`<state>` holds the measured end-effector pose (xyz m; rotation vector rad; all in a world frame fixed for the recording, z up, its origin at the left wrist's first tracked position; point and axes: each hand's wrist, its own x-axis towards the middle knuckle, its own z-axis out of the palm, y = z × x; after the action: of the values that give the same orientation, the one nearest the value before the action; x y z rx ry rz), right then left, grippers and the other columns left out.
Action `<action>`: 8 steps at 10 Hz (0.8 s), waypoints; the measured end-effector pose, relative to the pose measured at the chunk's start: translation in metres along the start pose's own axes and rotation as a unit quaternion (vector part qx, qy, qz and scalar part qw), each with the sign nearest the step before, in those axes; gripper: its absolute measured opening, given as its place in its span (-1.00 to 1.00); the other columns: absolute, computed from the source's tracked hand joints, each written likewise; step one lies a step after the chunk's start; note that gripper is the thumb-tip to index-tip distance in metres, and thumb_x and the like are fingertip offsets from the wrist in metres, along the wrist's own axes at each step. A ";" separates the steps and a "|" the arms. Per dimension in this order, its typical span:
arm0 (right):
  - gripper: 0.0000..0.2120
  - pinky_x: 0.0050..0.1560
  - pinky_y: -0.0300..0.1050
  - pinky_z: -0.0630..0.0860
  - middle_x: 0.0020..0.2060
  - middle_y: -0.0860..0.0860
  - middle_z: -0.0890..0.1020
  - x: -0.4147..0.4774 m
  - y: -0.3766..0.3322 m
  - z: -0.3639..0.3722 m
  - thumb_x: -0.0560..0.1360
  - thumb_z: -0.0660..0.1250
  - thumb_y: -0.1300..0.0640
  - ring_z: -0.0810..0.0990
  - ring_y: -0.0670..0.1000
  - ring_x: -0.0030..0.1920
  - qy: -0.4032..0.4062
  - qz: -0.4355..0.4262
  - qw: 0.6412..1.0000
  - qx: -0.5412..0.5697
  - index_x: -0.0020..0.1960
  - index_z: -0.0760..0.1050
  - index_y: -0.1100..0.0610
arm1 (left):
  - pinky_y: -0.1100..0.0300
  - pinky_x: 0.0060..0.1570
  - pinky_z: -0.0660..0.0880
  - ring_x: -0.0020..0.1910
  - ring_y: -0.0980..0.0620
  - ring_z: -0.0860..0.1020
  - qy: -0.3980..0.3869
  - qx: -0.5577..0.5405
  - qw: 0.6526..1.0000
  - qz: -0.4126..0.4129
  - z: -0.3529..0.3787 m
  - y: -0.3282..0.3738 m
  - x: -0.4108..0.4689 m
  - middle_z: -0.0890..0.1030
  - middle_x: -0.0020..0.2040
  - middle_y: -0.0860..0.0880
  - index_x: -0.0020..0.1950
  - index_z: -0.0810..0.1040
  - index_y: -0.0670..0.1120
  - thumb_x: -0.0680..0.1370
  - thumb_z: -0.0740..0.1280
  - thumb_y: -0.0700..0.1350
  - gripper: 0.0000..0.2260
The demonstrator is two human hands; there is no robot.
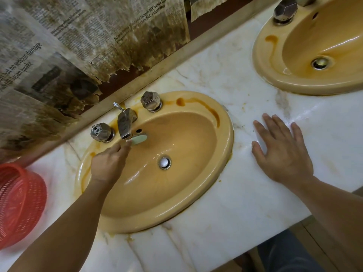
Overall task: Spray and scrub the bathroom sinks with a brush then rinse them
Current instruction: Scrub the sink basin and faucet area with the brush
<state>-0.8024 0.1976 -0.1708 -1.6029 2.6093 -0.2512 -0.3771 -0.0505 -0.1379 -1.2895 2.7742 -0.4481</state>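
Pale-green oval item (139,138) at left hand (109,163) fingertips (under faucet (125,122)).

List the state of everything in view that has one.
left hand: fingertips at pale green piece, grip unclear
right hand: flat on countertop, fingers spread
faucet: no water running
near sink: wet, rim orange-stained
far sink: wet, rim orange-stained
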 end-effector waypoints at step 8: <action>-0.38 0.60 0.21 -0.02 0.64 0.02 0.14 0.000 0.001 0.001 0.63 -0.10 -0.19 0.03 0.02 0.63 -0.001 -0.003 1.000 -0.002 0.64 0.16 0.00 | 0.25 -0.57 0.19 -0.50 -0.14 0.50 -0.129 0.120 0.984 -0.007 -0.039 -0.022 -0.023 0.52 -0.29 -0.09 0.17 0.63 -0.13 0.50 0.48 -0.24 -0.75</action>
<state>-0.8028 0.1981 -0.1716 -1.6127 2.6054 -0.2442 -0.3525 -0.0375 -0.0966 -1.2156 2.4177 -0.5529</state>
